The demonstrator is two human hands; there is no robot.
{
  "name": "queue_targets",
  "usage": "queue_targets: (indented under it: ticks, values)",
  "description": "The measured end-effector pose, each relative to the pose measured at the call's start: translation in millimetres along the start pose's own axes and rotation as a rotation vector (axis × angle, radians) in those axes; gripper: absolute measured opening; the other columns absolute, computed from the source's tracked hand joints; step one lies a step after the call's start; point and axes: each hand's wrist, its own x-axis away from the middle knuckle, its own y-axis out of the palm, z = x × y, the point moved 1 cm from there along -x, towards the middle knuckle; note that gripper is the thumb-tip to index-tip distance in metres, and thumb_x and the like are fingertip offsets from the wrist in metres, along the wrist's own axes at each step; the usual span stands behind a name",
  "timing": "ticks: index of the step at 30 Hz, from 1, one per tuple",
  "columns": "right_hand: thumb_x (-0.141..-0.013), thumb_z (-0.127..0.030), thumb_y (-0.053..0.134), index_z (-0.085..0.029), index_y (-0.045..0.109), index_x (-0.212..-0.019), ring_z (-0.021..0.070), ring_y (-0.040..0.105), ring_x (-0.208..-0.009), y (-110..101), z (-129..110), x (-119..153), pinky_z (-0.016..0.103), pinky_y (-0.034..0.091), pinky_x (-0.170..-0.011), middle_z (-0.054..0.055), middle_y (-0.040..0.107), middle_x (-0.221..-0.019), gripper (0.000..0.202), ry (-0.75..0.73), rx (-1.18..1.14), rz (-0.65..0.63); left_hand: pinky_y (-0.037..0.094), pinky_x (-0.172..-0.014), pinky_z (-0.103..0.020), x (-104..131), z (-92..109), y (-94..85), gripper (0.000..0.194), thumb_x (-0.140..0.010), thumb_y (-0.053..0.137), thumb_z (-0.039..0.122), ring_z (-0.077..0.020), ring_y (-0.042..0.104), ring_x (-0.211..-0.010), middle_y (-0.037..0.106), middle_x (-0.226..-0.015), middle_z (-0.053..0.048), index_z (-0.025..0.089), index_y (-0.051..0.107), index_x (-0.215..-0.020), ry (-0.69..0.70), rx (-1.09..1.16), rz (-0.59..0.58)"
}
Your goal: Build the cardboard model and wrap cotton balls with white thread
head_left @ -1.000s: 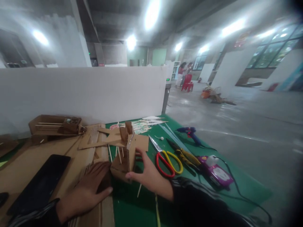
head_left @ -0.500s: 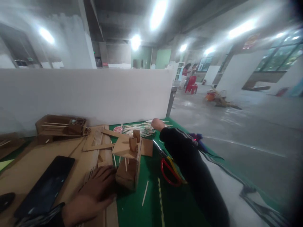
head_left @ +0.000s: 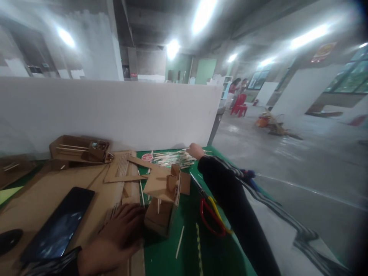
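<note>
My left hand (head_left: 116,234) lies palm down on the cardboard, fingers stretched out and their tips close to a small cardboard model (head_left: 161,216). Thin sticks prop a raised cardboard platform (head_left: 156,183) on that model. Reaching far forward, my right hand (head_left: 196,151) is at the right end of a pile of thin wooden sticks (head_left: 172,158). Its fingers are curled closed, and what they grip is too small to make out. Scissors with red and yellow handles (head_left: 212,218) lie beside my right forearm. One loose stick (head_left: 179,242) rests on the green tabletop.
A black phone (head_left: 59,224) lies on the cardboard sheets (head_left: 94,180) at left, with a dark mouse (head_left: 10,241) nearby. A cardboard box model (head_left: 71,149) stands against the white partition (head_left: 115,111). A round red-and-white container (head_left: 147,157) sits by the sticks. Two people stand far off.
The view has shifted slightly, so most things appear a little farther right. My right hand stays at the stick pile, and my left hand stays beside the cardboard model.
</note>
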Motion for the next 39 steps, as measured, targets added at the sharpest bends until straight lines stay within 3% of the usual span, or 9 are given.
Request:
queue_targets:
  ticks: [4, 8, 14, 21, 25, 29, 34, 36, 39]
  values:
    - [-0.095, -0.031, 0.059, -0.016, 0.058, -0.121, 0.0229, 0.063, -0.103, -31.6, 9.0, 9.8, 0.042, 0.054, -0.087, 0.009, 0.06, -0.123, 0.03, -0.069, -0.003, 0.026, 0.035, -0.11, -0.046, 2.3, -3.1, 3.2, 0.057, -0.087, 0.061, 0.03, -0.0288, 0.043, -0.131, 0.052, -0.143, -0.005, 0.029, 0.043, -0.141, -0.011, -0.012, 0.016]
    - [-0.095, -0.032, 0.059, -0.016, 0.06, -0.119, 0.0235, 0.063, -0.103, -44.9, 32.0, 47.9, 0.041, 0.055, -0.085, 0.007, 0.061, -0.122, 0.029, -0.132, 0.001, -0.038, 0.034, -0.111, -0.045, 3.1, -4.6, 4.0, 0.058, -0.088, 0.061, 0.032, -0.0284, 0.042, -0.133, 0.051, -0.144, -0.005, 0.03, 0.041, -0.143, -0.014, -0.015, 0.002]
    - [-0.096, -0.031, 0.058, -0.017, 0.059, -0.12, 0.0222, 0.063, -0.102, -7.3, 65.2, 108.4, 0.042, 0.055, -0.086, 0.008, 0.061, -0.122, 0.028, -0.077, 0.046, -0.094, 0.037, -0.108, -0.043, 3.3, -2.7, 3.7, 0.058, -0.087, 0.063, 0.033, -0.028, 0.045, -0.131, 0.054, -0.141, -0.006, 0.029, 0.045, -0.141, 0.01, -0.021, 0.023]
    - [-0.096, -0.031, 0.058, -0.017, 0.059, -0.12, 0.0217, 0.063, -0.102, 28.4, 71.4, 120.5, 0.041, 0.055, -0.086, 0.009, 0.06, -0.122, 0.028, -0.046, 0.018, -0.126, 0.037, -0.108, -0.044, 4.0, -2.2, 4.4, 0.057, -0.087, 0.062, 0.036, -0.0279, 0.046, -0.13, 0.056, -0.14, -0.006, 0.029, 0.046, -0.141, -0.001, -0.006, 0.025]
    - [-0.095, -0.031, 0.059, -0.016, 0.058, -0.121, 0.022, 0.063, -0.102, 28.7, 69.7, 126.7, 0.041, 0.055, -0.086, 0.009, 0.06, -0.122, 0.03, -0.04, -0.054, -0.108, 0.038, -0.107, -0.045, 2.4, -0.4, 4.2, 0.057, -0.086, 0.064, 0.034, -0.0287, 0.047, -0.129, 0.057, -0.138, -0.007, 0.028, 0.048, -0.14, -0.009, -0.009, 0.014]
    - [-0.095, -0.03, 0.059, -0.015, 0.061, -0.117, 0.021, 0.064, -0.099, 4.5, 58.7, 146.3, 0.04, 0.055, -0.085, 0.008, 0.063, -0.116, 0.026, -0.074, -0.189, -0.049, 0.04, -0.106, -0.044, 0.2, 2.1, 0.3, 0.05, -0.085, 0.063, 0.03, -0.0287, 0.049, -0.127, 0.058, -0.136, -0.008, 0.026, 0.053, -0.134, -0.002, -0.011, 0.065]
    - [-0.096, -0.036, 0.05, -0.018, 0.063, -0.121, 0.0183, 0.068, -0.079, -41.5, 31.8, 221.9, 0.027, 0.055, -0.068, 0.005, 0.072, -0.094, 0.033, -0.202, -0.455, 0.012, 0.051, -0.088, -0.038, 6.6, 13.2, -11.0, 0.014, -0.087, 0.059, 0.029, -0.0256, 0.064, -0.098, 0.07, -0.101, -0.008, 0.02, 0.064, -0.097, -0.134, 0.061, 0.207]
    - [-0.089, -0.041, 0.061, -0.019, 0.067, -0.115, 0.0193, 0.067, -0.073, -48.1, 18.3, 265.3, 0.027, 0.054, -0.06, 0.006, 0.073, -0.091, 0.034, -0.283, -0.804, 0.033, 0.053, -0.071, -0.03, 12.0, 30.8, -14.6, 0.014, -0.089, 0.055, 0.028, -0.0204, 0.066, -0.076, 0.068, -0.077, -0.003, 0.021, 0.062, -0.08, -0.134, 0.185, 0.252]
    - [-0.084, -0.032, 0.069, -0.024, 0.071, -0.103, 0.0194, 0.068, -0.081, -36.8, -4.4, 322.0, 0.026, 0.055, -0.068, 0.006, 0.072, -0.096, 0.02, -0.372, -1.075, -0.019, 0.054, -0.07, -0.024, 17.0, 68.4, -13.5, 0.016, -0.087, 0.059, 0.03, -0.0174, 0.068, -0.078, 0.071, -0.088, -0.002, 0.025, 0.066, -0.101, -0.119, 0.554, 0.226]
